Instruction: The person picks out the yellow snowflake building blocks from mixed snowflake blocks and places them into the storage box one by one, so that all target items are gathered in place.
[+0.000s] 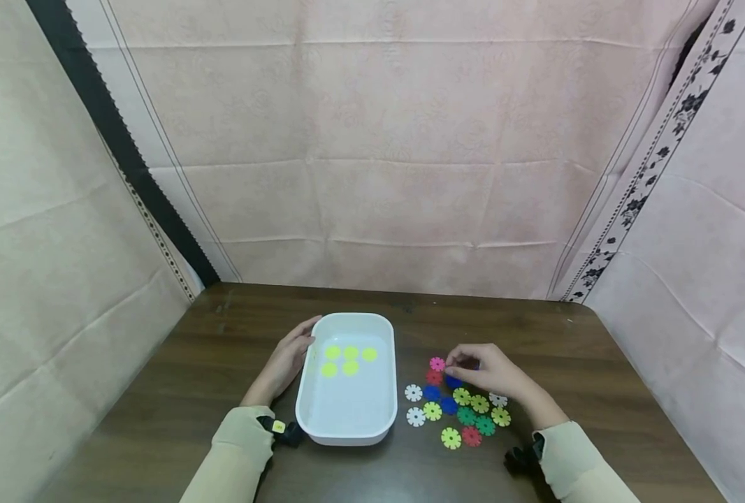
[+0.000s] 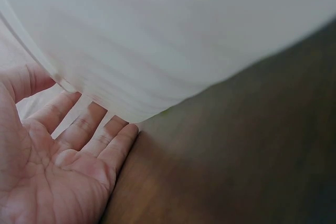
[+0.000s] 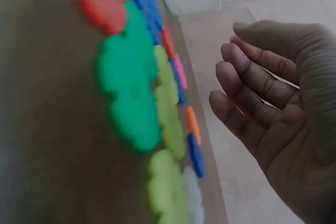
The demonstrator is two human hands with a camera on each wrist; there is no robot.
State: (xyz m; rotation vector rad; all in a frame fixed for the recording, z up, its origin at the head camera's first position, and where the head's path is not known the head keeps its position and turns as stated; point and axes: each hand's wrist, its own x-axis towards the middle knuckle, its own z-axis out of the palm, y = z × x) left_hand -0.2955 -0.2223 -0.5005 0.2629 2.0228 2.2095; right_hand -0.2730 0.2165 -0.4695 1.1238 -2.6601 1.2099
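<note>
Along the left side of a white tray (image 1: 347,412), we find the fingers of the left hand (image 1: 286,361) extended and fairly straight, touching the outside wall, with the thumb up at the rim. Over the flower-shaped discs to the right of the tray, we see the right hand (image 1: 490,370) with its fingers loosely bent; in the right wrist view we make out nothing between the thumb and the fingertips.

Closest to those fingertips lie a pink disc (image 1: 437,364), a red disc (image 1: 434,377) and a blue disc (image 1: 453,382). Around them we see more discs in white, blue, yellow-green, green and red, spread flat on the table and some touching. An orange disc (image 3: 193,124) shows in the right wrist view.

Inside the tray we notice five yellow-green round spots (image 1: 350,368), three in one row and two in the row nearer the person.

Further out, we see pale sleeves (image 1: 240,447) and dark wrist straps (image 1: 291,433), then the brown wooden table (image 1: 253,314). Beyond it hangs creased, whitish cloth (image 1: 404,140), with a black flower border (image 1: 643,185) on the right.
</note>
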